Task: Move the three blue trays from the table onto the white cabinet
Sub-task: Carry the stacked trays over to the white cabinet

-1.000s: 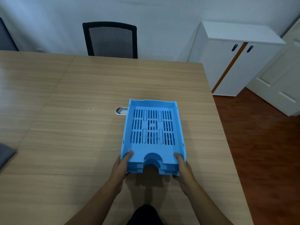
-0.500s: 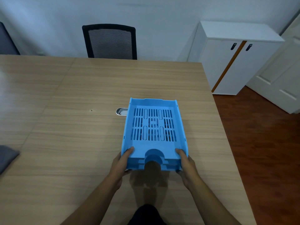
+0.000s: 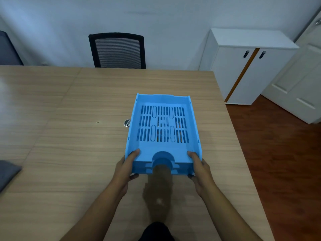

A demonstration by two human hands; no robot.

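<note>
A stack of blue slotted trays (image 3: 163, 129), nested one inside another, is held just above the wooden table (image 3: 69, 153), its near end raised. My left hand (image 3: 127, 166) grips the near left corner, thumb on the top tray's floor and fingers underneath. My right hand (image 3: 199, 166) grips the near right corner the same way. The white cabinet (image 3: 250, 39) stands past the table's far right corner, its top bare.
A black mesh chair (image 3: 118, 51) stands behind the table's far edge. A metal cable grommet (image 3: 127, 122) shows in the tabletop just left of the trays. A grey object (image 3: 7, 173) lies at the table's left edge. Wooden floor and a white door (image 3: 304, 80) are to the right.
The tray stack has risen off the table and sits higher in view, with both hands still gripping its near corners. Its shadow on the table has grown.
</note>
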